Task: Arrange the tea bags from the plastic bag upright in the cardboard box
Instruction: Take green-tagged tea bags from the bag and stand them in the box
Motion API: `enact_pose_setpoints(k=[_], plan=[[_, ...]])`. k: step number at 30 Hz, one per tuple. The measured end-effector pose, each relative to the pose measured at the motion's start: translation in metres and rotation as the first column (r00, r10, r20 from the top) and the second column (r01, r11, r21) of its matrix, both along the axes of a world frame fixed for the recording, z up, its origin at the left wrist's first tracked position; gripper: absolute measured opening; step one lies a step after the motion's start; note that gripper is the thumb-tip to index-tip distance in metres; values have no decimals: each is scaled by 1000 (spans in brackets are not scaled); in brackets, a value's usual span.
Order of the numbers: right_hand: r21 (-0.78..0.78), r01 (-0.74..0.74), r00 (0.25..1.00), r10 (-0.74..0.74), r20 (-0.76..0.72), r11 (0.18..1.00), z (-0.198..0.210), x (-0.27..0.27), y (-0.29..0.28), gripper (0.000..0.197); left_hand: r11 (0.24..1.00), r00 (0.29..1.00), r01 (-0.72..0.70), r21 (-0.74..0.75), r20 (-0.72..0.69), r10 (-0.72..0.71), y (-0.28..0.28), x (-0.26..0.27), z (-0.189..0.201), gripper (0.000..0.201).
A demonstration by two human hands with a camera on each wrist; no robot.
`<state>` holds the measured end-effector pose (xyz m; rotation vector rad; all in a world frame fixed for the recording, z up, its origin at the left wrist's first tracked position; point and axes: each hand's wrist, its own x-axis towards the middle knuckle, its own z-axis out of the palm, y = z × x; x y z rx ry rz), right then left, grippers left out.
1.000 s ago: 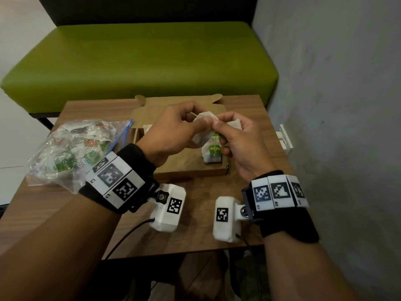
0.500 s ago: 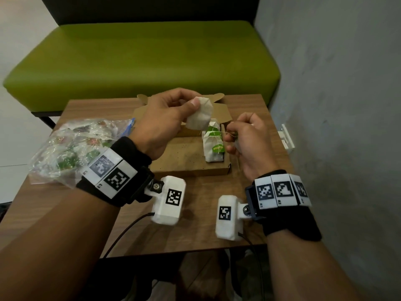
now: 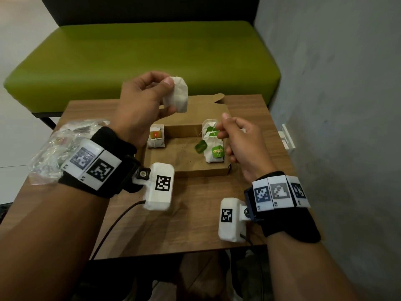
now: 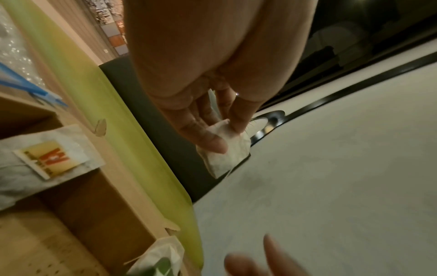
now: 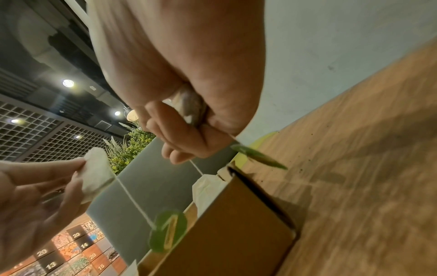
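Observation:
My left hand (image 3: 168,94) pinches a white tea bag (image 3: 176,98) by its top, raised above the open cardboard box (image 3: 188,169). Its string runs down to a green tag (image 3: 200,146) that dangles over the box floor. In the left wrist view, the same hand (image 4: 222,134) pinches the same bag (image 4: 224,158). My right hand (image 3: 223,124) hovers over the box's right side. The right wrist view shows that hand (image 5: 189,138) curled round a second tea bag (image 5: 190,107), with a green tag (image 5: 257,156) sticking out. Several green-tagged bags (image 3: 213,153) stand at the box's right wall. One red-tagged bag (image 3: 156,137) stands at the left.
The clear plastic bag (image 3: 63,144) with more tea bags lies on the wooden table (image 3: 195,213) left of the box, partly behind my left wrist. A green bench (image 3: 141,55) stands beyond the table. A grey wall (image 3: 336,105) runs close along the right.
My left hand has lifted its tea bag up and left, away from the right hand. The two bags came apart, and the green tag now hangs free on its string.

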<state>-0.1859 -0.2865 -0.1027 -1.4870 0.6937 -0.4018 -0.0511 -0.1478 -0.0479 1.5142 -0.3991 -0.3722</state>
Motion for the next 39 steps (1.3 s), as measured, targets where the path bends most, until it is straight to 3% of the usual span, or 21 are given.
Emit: enact_pose_setpoints(k=[2, 4, 7, 10, 14, 20, 24, 25, 27, 29, 35, 39], plan=[[-45, -4, 999, 6, 39, 999, 0, 0, 0, 24, 999, 998, 20, 35, 52, -22, -5, -6, -3, 8], [-87, -50, 995, 57, 81, 995, 1, 2, 3, 15, 992, 980, 6, 124, 198, -30, -9, -12, -7, 7], [-101, -131, 984, 142, 106, 986, -3, 5, 7, 20, 977, 929, -11, 213, 363, -68, -14, -17, -14, 7], [-199, -203, 975, 218, 54, 959, -6, 7, 10, 19, 983, 935, 34, 180, 343, -95, -18, -21, -16, 6], [-223, -199, 978, 208, 19, 954, -8, 7, 10, 18, 989, 939, 33, 142, 333, -79, -19, -24, -15, 7], [-236, -174, 982, 187, 33, 956, -8, 7, 7, 29, 970, 913, -105, 219, 408, 7, -12, -11, -17, 11], [-262, -261, 958, 284, 50, 929, -6, 9, 12, 27, 908, 855, -245, 341, 517, 36, -12, -12, -27, 10], [-286, -294, 949, 315, 30, 912, -6, 10, 14, 27, 925, 886, -209, 318, 462, 41, -13, -13, -28, 9], [-304, -337, 937, 348, -21, 891, -6, 11, 17, 26, 983, 979, -53, 178, 205, 15, -14, -16, -22, 8], [-293, -345, 937, 347, -50, 891, -6, 12, 18, 27, 997, 999, 44, 56, 21, -45, -13, -16, -16, 8], [-257, -305, 951, 309, -28, 917, -8, 11, 14, 31, 983, 983, 142, -118, -100, -154, -12, -13, -8, 15], [-229, -238, 971, 239, -24, 944, -7, 12, 14, 32, 988, 987, 130, -85, -80, -136, -12, -12, -11, 18]])
